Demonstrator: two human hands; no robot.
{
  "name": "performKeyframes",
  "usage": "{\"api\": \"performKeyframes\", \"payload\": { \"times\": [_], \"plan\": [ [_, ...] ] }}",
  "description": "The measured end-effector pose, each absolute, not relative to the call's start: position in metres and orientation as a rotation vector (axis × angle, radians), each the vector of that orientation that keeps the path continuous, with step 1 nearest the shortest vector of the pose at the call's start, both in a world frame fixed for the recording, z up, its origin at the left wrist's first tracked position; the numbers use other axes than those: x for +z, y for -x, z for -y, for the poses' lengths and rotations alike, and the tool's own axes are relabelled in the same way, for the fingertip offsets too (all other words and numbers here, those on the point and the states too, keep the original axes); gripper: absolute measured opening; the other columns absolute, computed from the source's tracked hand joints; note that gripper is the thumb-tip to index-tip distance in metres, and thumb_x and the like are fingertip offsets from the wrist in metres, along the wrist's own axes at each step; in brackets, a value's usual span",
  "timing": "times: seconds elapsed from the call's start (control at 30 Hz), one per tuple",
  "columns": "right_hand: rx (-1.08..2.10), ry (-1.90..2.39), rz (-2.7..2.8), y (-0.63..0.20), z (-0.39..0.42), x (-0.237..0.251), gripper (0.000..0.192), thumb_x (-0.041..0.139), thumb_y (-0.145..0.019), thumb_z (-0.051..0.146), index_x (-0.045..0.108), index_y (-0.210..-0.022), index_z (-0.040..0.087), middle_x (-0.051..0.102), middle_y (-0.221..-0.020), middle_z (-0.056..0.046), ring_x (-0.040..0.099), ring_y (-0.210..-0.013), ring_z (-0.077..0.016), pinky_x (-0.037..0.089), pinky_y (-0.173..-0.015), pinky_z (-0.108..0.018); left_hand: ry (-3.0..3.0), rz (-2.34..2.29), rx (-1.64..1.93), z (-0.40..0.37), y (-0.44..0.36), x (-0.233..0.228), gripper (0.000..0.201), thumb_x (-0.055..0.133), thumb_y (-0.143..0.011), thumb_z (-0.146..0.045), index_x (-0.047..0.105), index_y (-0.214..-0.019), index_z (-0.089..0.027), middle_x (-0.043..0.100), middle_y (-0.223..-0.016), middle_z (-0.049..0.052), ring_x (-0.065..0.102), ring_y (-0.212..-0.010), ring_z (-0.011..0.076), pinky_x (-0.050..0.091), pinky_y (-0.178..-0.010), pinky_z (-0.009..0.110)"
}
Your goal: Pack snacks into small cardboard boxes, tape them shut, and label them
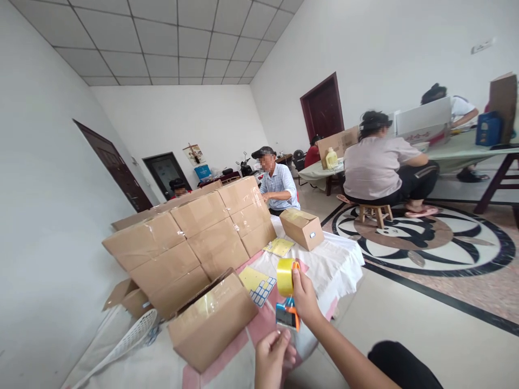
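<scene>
My right hand (305, 296) grips a tape dispenser (288, 314), blue and orange, with a roll of yellow tape (285, 276) on it. Just below the dispenser's lower end is my left hand (272, 354), its thumb and fingertips pinched together. Whatever lies between those fingertips is too small to make out. To the left of both hands, an oblong cardboard box (213, 319) rests on the cloth-covered table, with tape across its top. A yellow sheet with blue-edged white labels (261, 289) lies between that box and the dispenser.
Stacked cardboard boxes (190, 237) form a wall across the table. A smaller taped box (302, 229) stands at the far right corner. A white plastic basket (135, 332) lies at left. One person (281, 183) sits beyond the boxes; another (375, 162) sits on a stool at right.
</scene>
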State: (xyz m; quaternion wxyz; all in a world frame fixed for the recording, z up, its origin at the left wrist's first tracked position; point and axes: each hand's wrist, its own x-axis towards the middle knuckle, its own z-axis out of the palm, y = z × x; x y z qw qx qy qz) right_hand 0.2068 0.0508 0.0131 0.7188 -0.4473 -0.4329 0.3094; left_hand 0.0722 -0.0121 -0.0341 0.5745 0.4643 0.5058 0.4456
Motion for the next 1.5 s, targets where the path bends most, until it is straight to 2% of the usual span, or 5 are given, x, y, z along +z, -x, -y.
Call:
{"api": "performKeyframes", "payload": {
  "times": [0.33,0.73,1.03,1.23,1.5],
  "plan": [
    [0.656,1.058,0.912,-0.205,-0.05,0.009,0.059,0.032,-0.093,0.075,0.047,-0.069,0.023,0.049,-0.061,0.0,0.044,-0.056,-0.0165,0.035,-0.052,-0.03,-1.101,-1.208,1.093,0.017,-0.076,-0.023,0.07,0.082,-0.045,-0.079,0.063,-0.057,-0.013,0.061,-0.051,0.005,0.052,-0.046,0.0119,0.039,-0.046,0.021],
    [0.284,1.115,1.322,-0.223,-0.056,0.001,0.043,0.026,-0.103,0.05,0.043,-0.072,0.025,0.05,-0.062,0.0,0.046,-0.055,-0.0181,0.033,-0.057,-0.032,-1.248,-1.239,1.088,0.017,-0.061,-0.015,0.066,0.078,-0.055,-0.079,0.063,-0.055,-0.015,0.059,-0.047,0.005,0.052,-0.045,0.0136,0.04,-0.047,0.023],
    [0.498,1.038,1.111,-0.205,-0.041,0.009,0.049,0.028,-0.102,0.06,0.04,-0.069,0.025,0.044,-0.06,0.002,0.042,-0.053,-0.0162,0.033,-0.052,-0.03,-1.135,-1.295,1.07,0.012,-0.06,-0.026,0.071,0.077,-0.047,-0.084,0.06,-0.053,-0.015,0.056,-0.04,0.006,0.046,-0.039,0.0117,0.03,-0.042,0.022],
    [0.594,1.009,0.952,-0.202,-0.044,0.003,0.053,0.034,-0.1,0.064,0.05,-0.072,0.022,0.051,-0.063,0.0,0.046,-0.057,-0.016,0.036,-0.053,-0.029,-1.08,-1.294,1.092,0.014,-0.069,-0.023,0.075,0.075,-0.039,-0.088,0.056,-0.051,-0.017,0.054,-0.039,0.004,0.047,-0.037,0.011,0.029,-0.04,0.021],
    [0.609,1.03,0.911,-0.201,-0.043,0.0,0.051,0.035,-0.099,0.063,0.052,-0.074,0.021,0.054,-0.065,-0.001,0.048,-0.06,-0.0166,0.04,-0.057,-0.028,-1.1,-1.221,1.059,0.005,-0.063,-0.043,0.072,0.076,-0.047,-0.085,0.06,-0.059,-0.016,0.057,-0.041,0.004,0.05,-0.038,0.0116,0.031,-0.041,0.021]
  ]
}}
